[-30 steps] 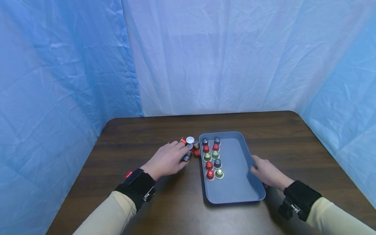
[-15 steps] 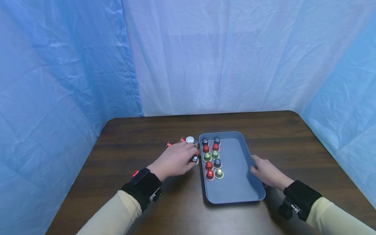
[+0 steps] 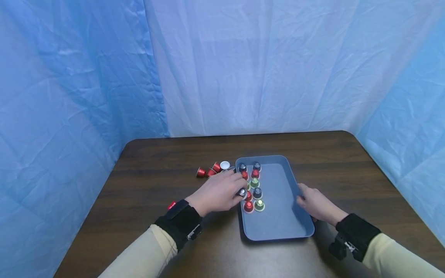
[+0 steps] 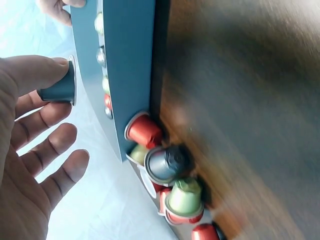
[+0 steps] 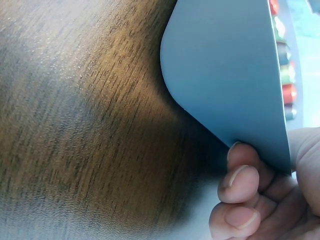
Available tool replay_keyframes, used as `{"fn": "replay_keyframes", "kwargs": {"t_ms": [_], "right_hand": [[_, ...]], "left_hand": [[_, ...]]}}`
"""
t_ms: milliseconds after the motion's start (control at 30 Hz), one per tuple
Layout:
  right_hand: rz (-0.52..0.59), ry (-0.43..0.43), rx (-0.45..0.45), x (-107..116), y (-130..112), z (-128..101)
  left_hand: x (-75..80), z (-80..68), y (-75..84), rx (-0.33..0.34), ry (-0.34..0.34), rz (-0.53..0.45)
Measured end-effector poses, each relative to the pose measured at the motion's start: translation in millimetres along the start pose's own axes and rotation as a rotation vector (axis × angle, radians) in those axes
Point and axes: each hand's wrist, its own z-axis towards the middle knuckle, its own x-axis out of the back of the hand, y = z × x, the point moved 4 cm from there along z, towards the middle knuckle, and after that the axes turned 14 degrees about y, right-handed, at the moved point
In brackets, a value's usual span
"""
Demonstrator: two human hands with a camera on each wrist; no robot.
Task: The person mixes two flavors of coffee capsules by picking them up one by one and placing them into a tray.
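My left hand (image 3: 222, 192) pinches a dark coffee capsule (image 4: 60, 86) between thumb and index finger; in the left wrist view its other fingers are spread apart. In the head view that hand is over the left rim of the blue-grey tray (image 3: 281, 200), overlapping some capsules there. Two columns of red, green and dark capsules stand along the tray's left side, such as a green capsule (image 3: 259, 205). At the tray's right edge, my right hand (image 3: 318, 204) grips the rim, thumb on the inside and curled fingers (image 5: 239, 184) against the outer wall.
Left of the tray lies a loose pile of capsules, with a red capsule (image 3: 201, 172) at its outer end and a white-lidded capsule (image 3: 225, 165) at the back. The dark wooden table (image 3: 167, 162) is bordered by blue curtains (image 3: 260, 77).
My left hand has moved right from the capsule pile to the tray's left rim, carrying the dark capsule. Red capsules behind it have come into view. My right hand and the tray stay put.
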Motion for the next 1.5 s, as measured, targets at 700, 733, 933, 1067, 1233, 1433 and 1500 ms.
{"fn": "replay_keyframes", "kwargs": {"t_ms": [700,733,933,1067,1233,1433,1500], "right_hand": [[-0.004,0.001,-0.005,0,-2,0],[-0.005,0.002,-0.006,0,-2,0],[-0.009,0.002,-0.015,0,-2,0],[-0.009,-0.004,-0.024,-1,-1,0],[-0.001,-0.009,-0.016,-1,-1,0],[-0.01,-0.012,-0.017,0,-1,1],[-0.015,-0.013,-0.022,1,-1,2]], "left_hand": [[-23.8,-1.3,30.2,-0.184,-0.095,0.018],[-24.7,-1.7,30.8,-0.19,-0.101,0.017],[-28.3,-3.6,33.0,-0.199,-0.132,0.018],[-28.7,-3.9,34.6,-0.198,-0.146,0.035],[-29.5,-3.5,37.5,-0.206,-0.18,0.064],[-29.8,-0.9,39.3,-0.17,-0.206,0.093],[-29.9,0.9,40.8,-0.156,-0.214,0.106]]}}
